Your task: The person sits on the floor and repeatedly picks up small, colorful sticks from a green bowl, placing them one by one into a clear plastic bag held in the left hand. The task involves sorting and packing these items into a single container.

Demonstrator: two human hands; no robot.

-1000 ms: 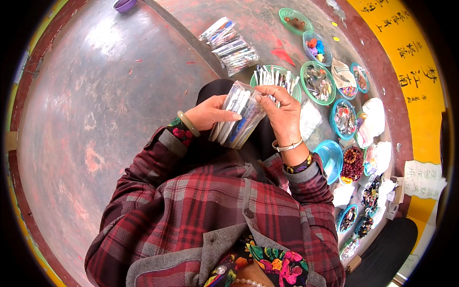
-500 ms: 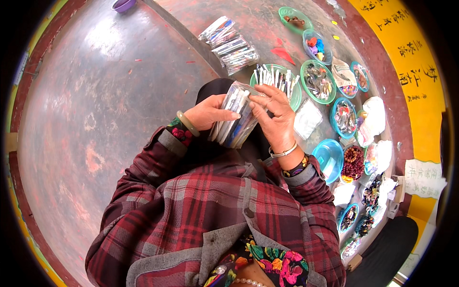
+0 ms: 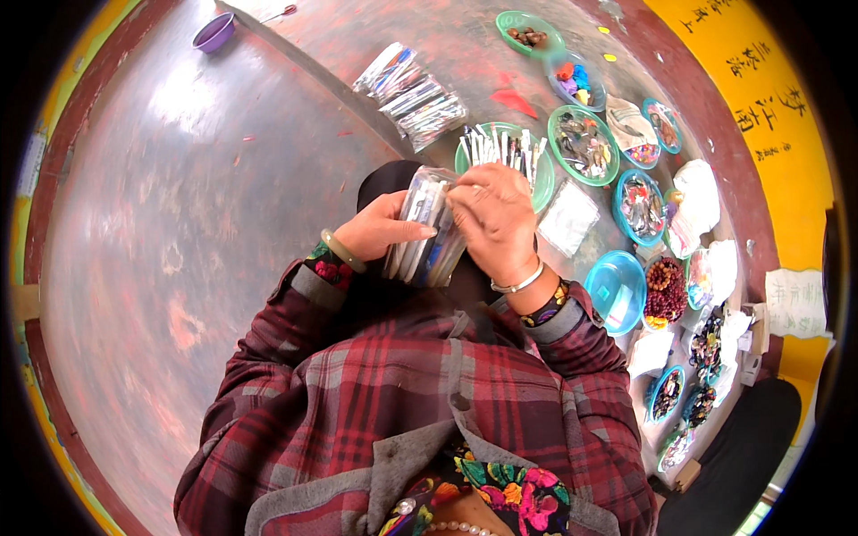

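Glossy clear plastic packets (image 3: 427, 234), smooth green plastic bowls (image 3: 585, 143), worn matt reddish floor (image 3: 161, 223), checked woven cloth sleeves (image 3: 295, 330).

Place: a small craft workplace on the floor, maybe a stall.
Floor: worn red concrete (image 3: 161, 268).
Goods: many bowls of beads (image 3: 583, 143), packets in clear plastic (image 3: 411, 89).
Wall: yellow (image 3: 760, 98).

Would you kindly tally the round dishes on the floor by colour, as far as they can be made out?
Green dishes: 3 (brown bits, sticks, dark pieces)
Blue dishes: 3 (bright pieces, dark pieces, empty-looking one)
Purple bowl: 1
Total: 7; smaller dishes near the rim are too unclear.
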